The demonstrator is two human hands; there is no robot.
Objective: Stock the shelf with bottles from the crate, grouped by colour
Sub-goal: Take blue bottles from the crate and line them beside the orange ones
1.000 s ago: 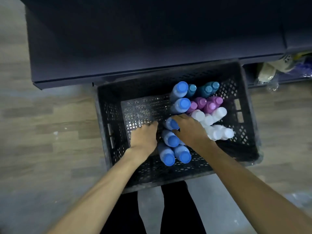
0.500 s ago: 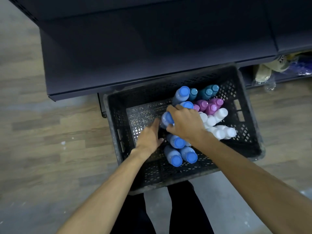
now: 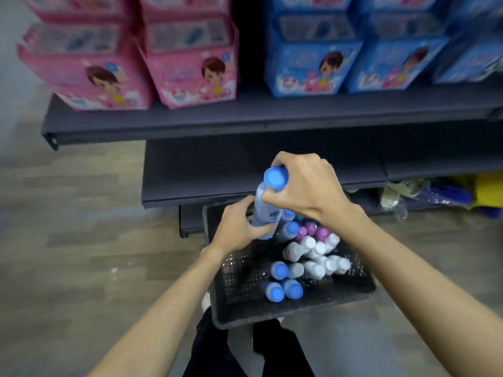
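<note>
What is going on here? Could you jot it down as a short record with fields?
held item: blue-capped bottle, lifted above the crate
right hand: fingers grip the bottle at its cap
left hand: grips the bottle's lower body
crate: black, on the floor, holding blue-, purple- and white-capped bottles
lower shelf: dark, bare where visible
upper shelf: pink and blue packs

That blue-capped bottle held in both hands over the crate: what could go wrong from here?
The blue-capped bottle is held tilted above the crate, the right hand at its cap and the left hand lower down; if it slips, it could knock the loosely leaning white bottles. The picture is blurred, so aim at the shelf may suffer.
</note>
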